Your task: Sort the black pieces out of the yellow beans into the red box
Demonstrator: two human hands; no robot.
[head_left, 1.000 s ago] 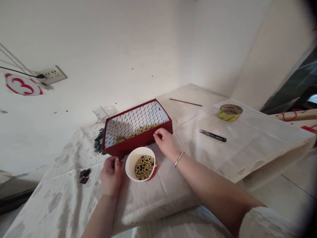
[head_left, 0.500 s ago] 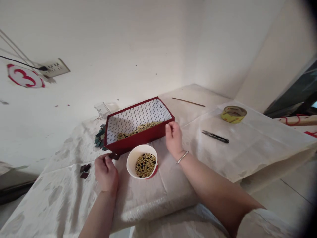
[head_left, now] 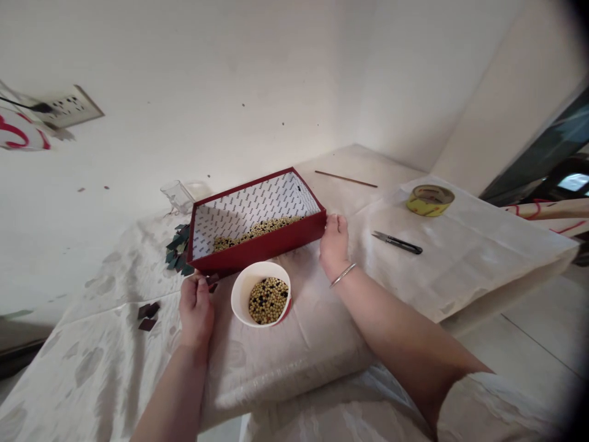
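A red box (head_left: 262,248) with a white patterned lining stands on the cloth-covered table, with pale and dark beads (head_left: 271,227) spread inside. In front of it is a white paper cup (head_left: 240,298), partly filled with similar beads (head_left: 268,301). My left hand (head_left: 197,310) is closed on a small dark brown square piece (head_left: 212,280) at the box's near left corner. At the right end, my right hand (head_left: 334,245), a silver bangle on its wrist, grips the box with bent fingers; the thumb is partly hidden.
Loose dark brown squares (head_left: 148,314) lie left of my left hand. Dark green pieces (head_left: 178,248) and a clear plastic cup (head_left: 178,196) are beside the box. Rightward are a thin stick (head_left: 346,178), thread snips (head_left: 397,242) and a yellow tape roll (head_left: 430,201). A wall rises behind.
My right hand has moved from the box's front right corner to around its right end. My left hand has come up against the near left corner. The box has shifted slightly right.
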